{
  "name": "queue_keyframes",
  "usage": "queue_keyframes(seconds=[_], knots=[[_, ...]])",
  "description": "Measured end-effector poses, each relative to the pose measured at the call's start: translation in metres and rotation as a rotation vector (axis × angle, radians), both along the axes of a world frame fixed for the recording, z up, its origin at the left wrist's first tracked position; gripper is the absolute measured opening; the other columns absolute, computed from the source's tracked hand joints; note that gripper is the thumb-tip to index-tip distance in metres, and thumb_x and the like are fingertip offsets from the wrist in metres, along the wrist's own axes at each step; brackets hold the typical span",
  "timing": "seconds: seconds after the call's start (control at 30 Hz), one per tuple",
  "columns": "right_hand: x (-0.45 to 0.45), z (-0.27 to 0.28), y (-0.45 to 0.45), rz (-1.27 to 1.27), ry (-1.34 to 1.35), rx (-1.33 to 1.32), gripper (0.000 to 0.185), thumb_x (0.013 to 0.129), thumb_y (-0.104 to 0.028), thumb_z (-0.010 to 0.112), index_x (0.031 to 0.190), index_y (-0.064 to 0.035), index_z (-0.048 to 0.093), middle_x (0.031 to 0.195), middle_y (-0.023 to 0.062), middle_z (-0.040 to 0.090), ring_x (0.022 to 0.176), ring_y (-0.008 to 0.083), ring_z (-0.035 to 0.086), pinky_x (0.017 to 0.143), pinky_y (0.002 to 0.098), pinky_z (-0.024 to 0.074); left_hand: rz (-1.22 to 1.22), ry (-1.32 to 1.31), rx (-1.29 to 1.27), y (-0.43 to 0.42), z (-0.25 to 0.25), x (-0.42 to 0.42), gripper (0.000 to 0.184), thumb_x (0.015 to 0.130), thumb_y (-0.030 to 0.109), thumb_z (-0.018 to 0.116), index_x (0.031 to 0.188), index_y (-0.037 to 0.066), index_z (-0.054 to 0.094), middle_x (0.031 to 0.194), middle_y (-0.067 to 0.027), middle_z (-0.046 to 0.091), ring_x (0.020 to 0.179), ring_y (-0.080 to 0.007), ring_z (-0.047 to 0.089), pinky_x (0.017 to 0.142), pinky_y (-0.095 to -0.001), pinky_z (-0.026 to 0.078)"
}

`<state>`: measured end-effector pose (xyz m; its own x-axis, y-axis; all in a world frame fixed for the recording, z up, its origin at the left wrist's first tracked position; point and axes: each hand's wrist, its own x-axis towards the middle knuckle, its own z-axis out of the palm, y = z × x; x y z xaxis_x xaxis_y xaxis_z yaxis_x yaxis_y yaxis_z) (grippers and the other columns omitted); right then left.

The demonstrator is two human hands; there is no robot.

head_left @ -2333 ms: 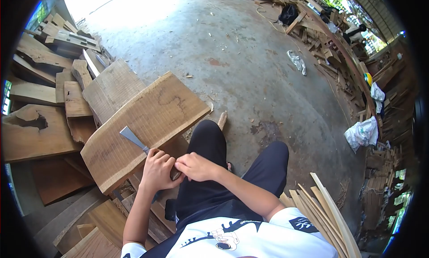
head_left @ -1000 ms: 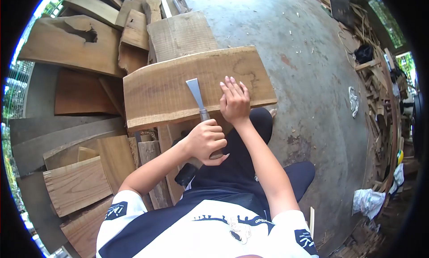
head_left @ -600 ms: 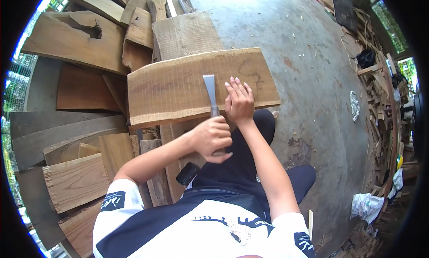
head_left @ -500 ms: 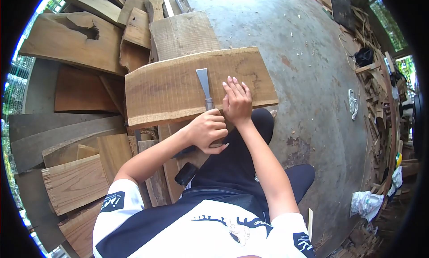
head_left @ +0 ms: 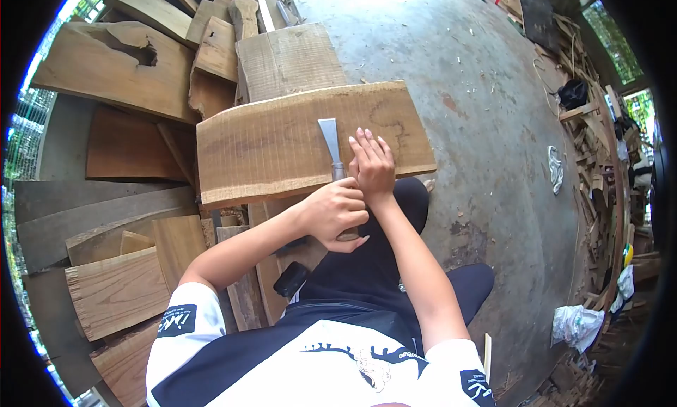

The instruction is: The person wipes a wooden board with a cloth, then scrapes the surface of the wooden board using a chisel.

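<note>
My left hand (head_left: 334, 213) is wrapped round the wooden handle of a chisel (head_left: 328, 140), its thumb toward my body. The chisel's flared metal blade points away from me over a thick wooden plank (head_left: 257, 143); whether its edge touches the wood I cannot tell. Beside the blade, my right hand (head_left: 372, 166) lies flat on the plank with its fingers stretched forward. The right wrist is close against the left hand's knuckles. The plank lies crosswise in front of my legs, with a pale rough edge toward me.
Another board (head_left: 289, 62) lies just beyond the plank. Many boards are stacked at the left, one with a hole (head_left: 116, 69). A concrete floor (head_left: 486, 139) stretches right, toward scrap wood (head_left: 596, 174) and a white bag (head_left: 577, 326). A black object (head_left: 290, 279) is by my leg.
The chisel and my left hand have shifted slightly to the right, with the blade nearer my right fingers. My right hand stays flat on the plank. The whole view has moved a little.
</note>
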<state>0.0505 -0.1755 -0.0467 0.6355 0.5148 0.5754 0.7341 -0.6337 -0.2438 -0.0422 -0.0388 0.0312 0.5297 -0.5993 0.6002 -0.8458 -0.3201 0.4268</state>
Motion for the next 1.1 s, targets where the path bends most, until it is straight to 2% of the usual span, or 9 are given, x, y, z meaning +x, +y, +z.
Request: queue_keyframes(seconds=[0.23, 0.3, 0.43, 0.53, 0.7, 0.77, 0.9, 1.03, 1.1], knots=[[-0.002, -0.001, -0.001, -0.03, -0.02, -0.005, 0.033, 0.089, -0.009, 0.058, 0.118, -0.0073, 0.073, 0.133, 0.0121, 0.068, 0.127, 0.0258, 0.063, 0.11, 0.0458, 0.0445, 0.049, -0.038, -0.006, 0.003, -0.011, 0.01, 0.032, 0.074, 0.031, 0.071, 0.067, 0.007, 0.05, 0.064, -0.0073, 0.049, 0.065, -0.0276, 0.054, 0.076, -0.0407, 0.047], [-0.001, -0.003, 0.0, 0.006, 0.02, -0.009, 0.038, 0.09, -0.015, 0.055, 0.123, -0.0039, 0.07, 0.136, 0.0162, 0.066, 0.131, 0.0289, 0.059, 0.114, 0.0478, 0.0388, 0.037, -0.016, -0.013, 0.005, -0.003, 0.011, 0.033, 0.074, 0.031, 0.071, 0.066, 0.007, 0.05, 0.064, -0.0075, 0.048, 0.064, -0.0276, 0.054, 0.074, -0.0405, 0.047], [0.001, -0.012, 0.0, -0.028, -0.053, -0.039, 0.032, 0.093, -0.016, 0.057, 0.121, -0.0097, 0.072, 0.136, 0.01, 0.067, 0.13, 0.0242, 0.061, 0.113, 0.045, 0.0415, 0.016, -0.008, -0.049, -0.002, 0.001, 0.021, 0.033, 0.073, 0.032, 0.07, 0.065, 0.008, 0.05, 0.064, -0.0079, 0.049, 0.064, -0.0279, 0.054, 0.074, -0.0399, 0.047], [0.003, -0.014, 0.0, -0.035, -0.071, -0.05, 0.031, 0.092, -0.016, 0.058, 0.12, -0.0109, 0.072, 0.136, 0.0089, 0.067, 0.13, 0.0231, 0.061, 0.113, 0.0446, 0.0419, 0.022, -0.056, 0.046, -0.006, -0.013, 0.022, 0.032, 0.073, 0.033, 0.07, 0.066, 0.008, 0.052, 0.064, -0.0078, 0.051, 0.064, -0.0271, 0.054, 0.073, -0.039, 0.047], [-0.002, -0.005, -0.001, -0.001, 0.014, 0.006, 0.036, 0.091, -0.016, 0.054, 0.121, -0.0053, 0.071, 0.136, 0.0148, 0.066, 0.131, 0.0277, 0.06, 0.115, 0.0468, 0.038, 0.028, -0.004, 0.076, 0.0, -0.003, 0.01, 0.033, 0.074, 0.035, 0.069, 0.066, 0.008, 0.052, 0.064, -0.0069, 0.051, 0.064, -0.0268, 0.054, 0.073, -0.0396, 0.046], [-0.002, -0.005, 0.0, -0.03, -0.033, 0.001, 0.035, 0.087, -0.011, 0.059, 0.12, -0.0089, 0.072, 0.136, 0.0099, 0.067, 0.129, 0.0246, 0.061, 0.11, 0.0446, 0.0445, 0.028, -0.008, 0.031, -0.001, -0.002, 0.013, 0.033, 0.074, 0.035, 0.068, 0.065, 0.009, 0.051, 0.064, -0.0062, 0.05, 0.063, -0.0264, 0.054, 0.075, -0.0403, 0.045], [0.003, -0.013, 0.001, -0.029, -0.063, -0.009, 0.037, 0.087, -0.011, 0.059, 0.122, -0.0104, 0.072, 0.137, 0.009, 0.066, 0.13, 0.0231, 0.061, 0.111, 0.0439, 0.0439, 0.053, -0.055, 0.025, -0.015, -0.017, 0.016, 0.032, 0.072, 0.034, 0.068, 0.064, 0.009, 0.05, 0.062, -0.006, 0.048, 0.062, -0.0264, 0.053, 0.075, -0.0398, 0.045], [-0.001, -0.007, 0.0, -0.003, 0.005, 0.033, 0.04, 0.085, -0.016, 0.054, 0.119, -0.0034, 0.071, 0.134, 0.0163, 0.067, 0.13, 0.0273, 0.061, 0.114, 0.0472, 0.0397, 0.027, -0.064, 0.051, -0.014, -0.017, -0.004, 0.033, 0.07, 0.035, 0.071, 0.065, 0.01, 0.05, 0.061, -0.0051, 0.046, 0.059, -0.0256, 0.051, 0.075, -0.0392, 0.044], [-0.001, -0.005, 0.0, -0.004, 0.011, 0.041, 0.04, 0.085, -0.016, 0.054, 0.119, -0.0032, 0.071, 0.134, 0.0164, 0.067, 0.13, 0.0274, 0.061, 0.114, 0.0473, 0.0396, 0.003, -0.04, 0.035, -0.009, -0.015, -0.007, 0.033, 0.072, 0.034, 0.071, 0.065, 0.01, 0.049, 0.062, -0.0048, 0.046, 0.06, -0.0254, 0.05, 0.075, -0.0397, 0.044]])
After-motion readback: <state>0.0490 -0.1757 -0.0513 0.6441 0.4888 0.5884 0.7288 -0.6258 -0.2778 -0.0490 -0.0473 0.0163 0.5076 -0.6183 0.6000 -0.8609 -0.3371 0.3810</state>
